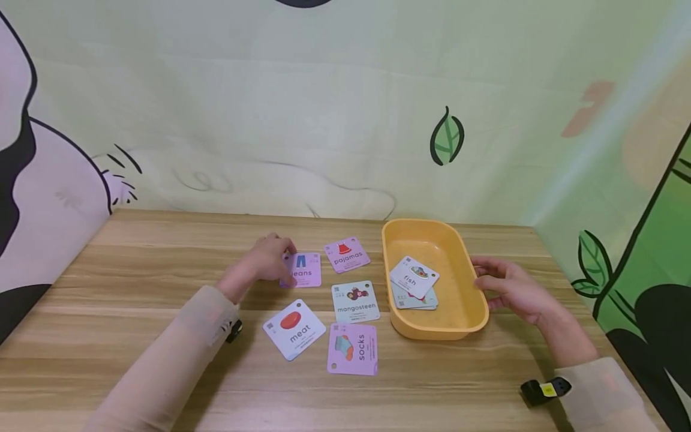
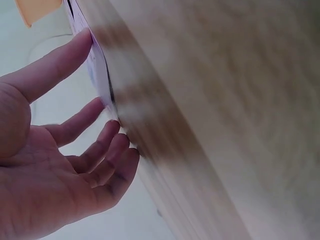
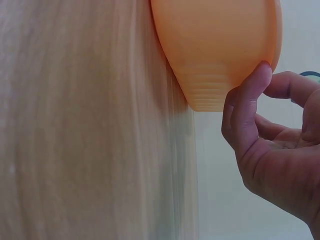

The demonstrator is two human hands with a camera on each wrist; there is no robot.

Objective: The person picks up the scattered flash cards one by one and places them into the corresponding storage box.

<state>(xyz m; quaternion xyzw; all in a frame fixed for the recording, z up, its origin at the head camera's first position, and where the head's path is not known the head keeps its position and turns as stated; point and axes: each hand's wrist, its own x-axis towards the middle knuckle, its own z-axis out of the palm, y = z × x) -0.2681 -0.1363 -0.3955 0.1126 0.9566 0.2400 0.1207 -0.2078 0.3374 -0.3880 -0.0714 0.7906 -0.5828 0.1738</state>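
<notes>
My left hand (image 1: 267, 258) grips the purple "jeans" card (image 1: 309, 271) at its left end, with thumb and index finger at opposite edges. In the left wrist view, the thumb (image 2: 75, 52) and index fingertip meet the card's edge, close over the table. My right hand (image 1: 510, 287) holds the right rim of a yellow-orange plastic tray (image 1: 468, 300). The right wrist view has a fingertip (image 3: 262, 75) right at that rim. A "fish" card (image 1: 414, 277) lies in the tray on top of other cards (image 1: 429, 300).
Around the jeans card on the wooden table (image 1: 162, 252) lie cards reading "pajamas" (image 1: 346, 254), "mangosteen" (image 1: 355, 301), "meat" (image 1: 294, 329) and "socks" (image 1: 352, 349). A pale printed backdrop (image 1: 270, 120) rises behind the table.
</notes>
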